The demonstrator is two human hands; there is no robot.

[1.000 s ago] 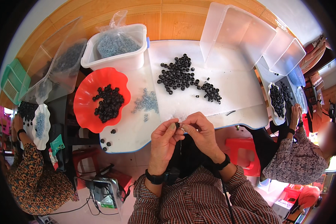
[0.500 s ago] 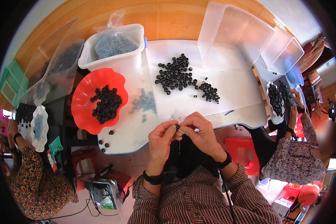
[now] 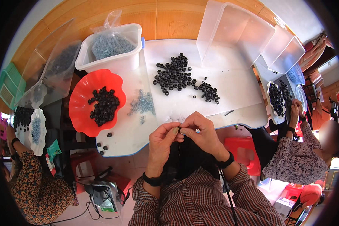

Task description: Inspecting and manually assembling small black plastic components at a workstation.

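Just off the table's near edge, my left hand [image 3: 164, 138] and my right hand [image 3: 200, 132] meet fingertip to fingertip. Between them is a small black round part [image 3: 178, 129], mostly covered by the fingers. Both hands pinch at it. Beyond them on the white table lies a large pile of black round parts [image 3: 173, 75], with a smaller pile of smaller black parts [image 3: 208, 92] at its right. Left of these is a scatter of tiny grey-blue pieces [image 3: 143, 102]. A red scalloped bowl [image 3: 79, 113] holds more black round parts [image 3: 104, 107].
A white tub [image 3: 105, 64] with a bag of grey-blue pieces [image 3: 111, 43] stands at the far left. Clear plastic bins [image 3: 237, 34] rise at the back right. Several loose black parts [image 3: 105, 147] lie near the left front edge. People sit working on both sides.
The view has shifted slightly, so the table's contents appear a little further left. My hands stay together at the black part with only small finger movement.
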